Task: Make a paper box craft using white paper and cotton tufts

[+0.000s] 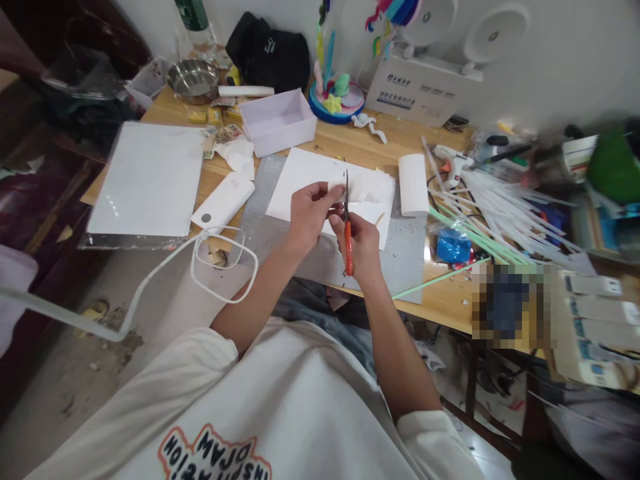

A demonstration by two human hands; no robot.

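Observation:
In my right hand (pixel 361 243) is a pair of scissors (pixel 349 250) with orange-red handles, seen nearly edge-on, its thin dark blades pointing away from me. My left hand (pixel 311 212) is closed in a pinch just left of the blades. What its fingers hold is too small and too hidden to make out. Beneath and beyond both hands, a white sheet of paper (pixel 287 183) lies on a grey cutting mat (pixel 260 200). Fluffy white material (pixel 370 187) rests on the sheet's right part, beside the blades.
Left lie a bagged white sheet stack (pixel 147 180) and a white lamp arm (pixel 150 280). Behind are a lilac box (pixel 280 127), a steel bowl (pixel 193 80) and a colourful craft piece (pixel 337 100). Right are a white roll (pixel 413 185), a glue gun (pixel 453 163) and pipe cleaners (pixel 520 213).

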